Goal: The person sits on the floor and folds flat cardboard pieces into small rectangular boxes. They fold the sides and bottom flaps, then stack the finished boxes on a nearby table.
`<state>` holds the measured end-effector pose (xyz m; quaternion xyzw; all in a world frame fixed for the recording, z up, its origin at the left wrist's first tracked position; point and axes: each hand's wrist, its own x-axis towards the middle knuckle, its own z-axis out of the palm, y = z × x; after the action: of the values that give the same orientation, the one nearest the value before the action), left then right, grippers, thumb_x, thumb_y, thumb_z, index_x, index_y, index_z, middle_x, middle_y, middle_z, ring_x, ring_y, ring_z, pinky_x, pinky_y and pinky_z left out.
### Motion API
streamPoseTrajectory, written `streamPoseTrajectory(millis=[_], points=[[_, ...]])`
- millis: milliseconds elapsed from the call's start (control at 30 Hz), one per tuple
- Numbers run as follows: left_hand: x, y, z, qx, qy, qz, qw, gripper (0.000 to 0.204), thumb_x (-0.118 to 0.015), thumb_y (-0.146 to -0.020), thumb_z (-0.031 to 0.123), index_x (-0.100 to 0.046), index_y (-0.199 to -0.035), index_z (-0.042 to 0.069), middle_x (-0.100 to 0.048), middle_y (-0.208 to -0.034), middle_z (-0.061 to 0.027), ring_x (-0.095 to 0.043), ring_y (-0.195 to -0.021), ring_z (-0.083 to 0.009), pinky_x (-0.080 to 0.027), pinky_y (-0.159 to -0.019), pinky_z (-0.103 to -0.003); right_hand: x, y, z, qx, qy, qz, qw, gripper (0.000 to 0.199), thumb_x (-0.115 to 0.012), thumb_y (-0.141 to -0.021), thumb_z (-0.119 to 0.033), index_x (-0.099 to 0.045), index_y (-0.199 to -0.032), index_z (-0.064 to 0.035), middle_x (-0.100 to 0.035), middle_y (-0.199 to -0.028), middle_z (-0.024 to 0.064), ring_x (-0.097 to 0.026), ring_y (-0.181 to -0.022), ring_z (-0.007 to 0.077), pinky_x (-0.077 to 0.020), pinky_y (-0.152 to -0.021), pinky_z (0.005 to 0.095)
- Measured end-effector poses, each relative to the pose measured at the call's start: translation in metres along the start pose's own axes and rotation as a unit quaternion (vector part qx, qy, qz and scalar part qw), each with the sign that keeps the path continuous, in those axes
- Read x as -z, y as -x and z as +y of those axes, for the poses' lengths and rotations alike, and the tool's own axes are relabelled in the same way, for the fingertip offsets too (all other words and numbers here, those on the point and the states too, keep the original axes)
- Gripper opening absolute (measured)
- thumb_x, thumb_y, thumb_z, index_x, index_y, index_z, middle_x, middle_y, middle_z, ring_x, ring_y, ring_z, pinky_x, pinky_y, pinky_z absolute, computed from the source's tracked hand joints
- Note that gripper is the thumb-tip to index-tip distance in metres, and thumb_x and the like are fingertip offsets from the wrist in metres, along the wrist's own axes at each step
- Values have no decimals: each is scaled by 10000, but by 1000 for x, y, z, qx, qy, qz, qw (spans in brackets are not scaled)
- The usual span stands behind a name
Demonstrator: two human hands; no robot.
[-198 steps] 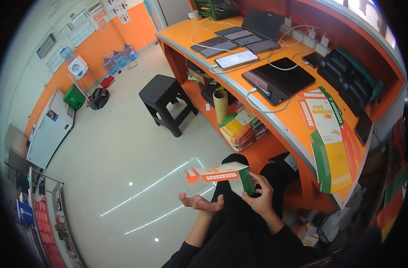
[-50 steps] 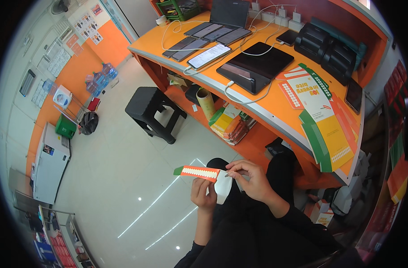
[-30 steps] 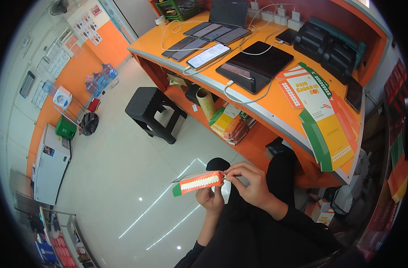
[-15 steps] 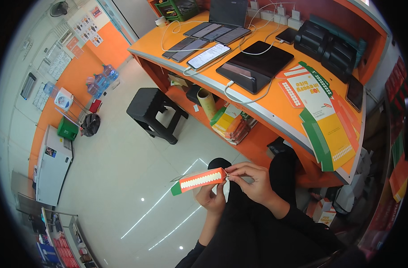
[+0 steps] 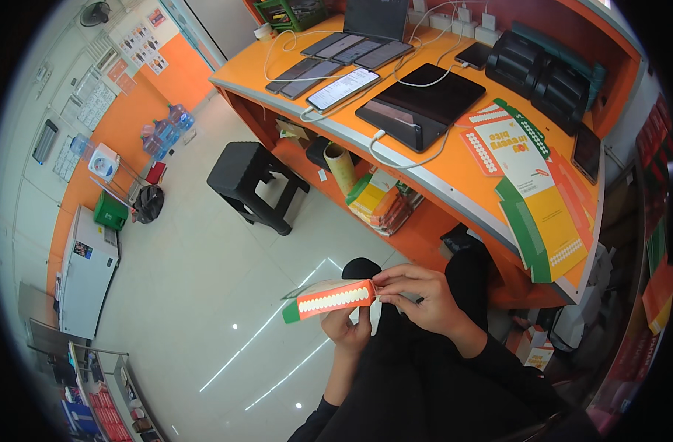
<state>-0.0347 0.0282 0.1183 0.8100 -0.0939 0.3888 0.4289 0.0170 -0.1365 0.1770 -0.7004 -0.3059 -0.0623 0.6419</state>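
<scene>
A partly folded cardboard carton [image 5: 336, 298], orange with a row of white scallops and a green flap at its left end, is held above my lap. My left hand [image 5: 347, 333] grips it from below, thumb and fingers closed around its lower side. At its right end my right hand [image 5: 425, 300] pinches the edge, where small flaps show. A white flap [image 5: 375, 318] hangs down between the hands. The fingertips of the right hand partly cover that end. Flat unfolded cartons [image 5: 532, 180] in white, yellow, green and orange lie overlapping on the orange desk [image 5: 318, 55].
Several phones [image 5: 340, 90] and a black tablet [image 5: 425, 107] with charging cables lie on the desk, beside a black device [image 5: 539, 77]. A black stool [image 5: 252, 177] stands ahead on the tiled floor. Packages and a roll [image 5: 342, 169] fill the under-desk shelf. More cartons [image 5: 532, 346] stand low at right.
The carton has tilted slightly, showing a bit more of its top side. The right hand still pinches its end and has shifted a little; the left keeps its hold.
</scene>
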Motion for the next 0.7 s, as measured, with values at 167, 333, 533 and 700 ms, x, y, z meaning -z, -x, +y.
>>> streamPoseTrajectory(millis=[167,333,533,700], points=[[-7,-6,7,1,-11,32,999,229,-692,-764,-83,-657,-984,-33,-704,-929,-155,-694,-854,-239,-504,-783,-285,-3,0,-4,-4,30,15,999,144,-727,-764,4,-703,-906,2,-683,-1007,96,-677,-852,204,-538,-716,275],[-6,-15,14,-17,-42,25,999,226,-688,-759,-89,-656,-975,-34,-704,-935,-162,-695,-859,-257,-509,-794,-294,-6,-1,-4,-17,0,70,997,146,-740,-754,-1,-691,-891,15,-686,-961,92,-678,-802,203,-532,-687,277],[-6,-23,22,-46,-54,14,997,239,-699,-746,-90,-655,-974,-35,-701,-929,-167,-690,-865,-293,-515,-794,-306,0,-5,-14,-8,41,44,998,138,-737,-740,28,-693,-869,7,-684,-954,109,-691,-857,209,-551,-746,282],[-11,-26,21,-39,-56,32,997,281,-732,-699,-70,-691,-959,29,-710,-933,-109,-679,-832,-288,-518,-760,-334,4,-10,-17,13,75,38,996,135,-745,-738,17,-694,-863,4,-678,-967,110,-689,-859,214,-552,-739,289]])
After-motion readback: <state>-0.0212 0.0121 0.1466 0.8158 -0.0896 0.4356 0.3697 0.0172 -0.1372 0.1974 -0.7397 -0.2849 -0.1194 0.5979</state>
